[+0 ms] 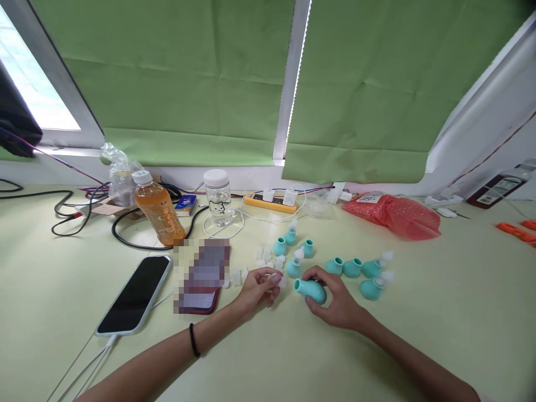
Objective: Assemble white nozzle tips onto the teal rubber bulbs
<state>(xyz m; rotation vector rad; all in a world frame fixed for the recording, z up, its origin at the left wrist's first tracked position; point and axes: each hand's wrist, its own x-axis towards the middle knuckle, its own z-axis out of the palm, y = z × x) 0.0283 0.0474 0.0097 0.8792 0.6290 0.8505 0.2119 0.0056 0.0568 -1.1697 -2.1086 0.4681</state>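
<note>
My right hand (pixel 335 298) is wrapped round a teal rubber bulb (pixel 312 291), tilted with its open mouth pointing left. Just left of it, the fingers of my left hand (pixel 258 291) are pinched together on a small whitish translucent nozzle (pixel 274 277), mostly hidden by the fingertips. Loose translucent nozzles (pixel 237 277) lie behind and beside that hand. Beyond both hands stand several more teal bulbs; one open bulb (pixel 334 266) has no nozzle, while another bulb (pixel 293 268) carries a white nozzle on top. At the right, a bulb (pixel 371 289) with a nozzle lies tilted.
Left on the table are a phone (pixel 134 296) with a cable, a blurred red-edged phone (pixel 205 279) and an orange drink bottle (pixel 159 209). Behind stand a clear jar (pixel 218 201), a yellow power strip (pixel 270 203) and a red bubble-wrap bag (pixel 393 215). Cables run along the back.
</note>
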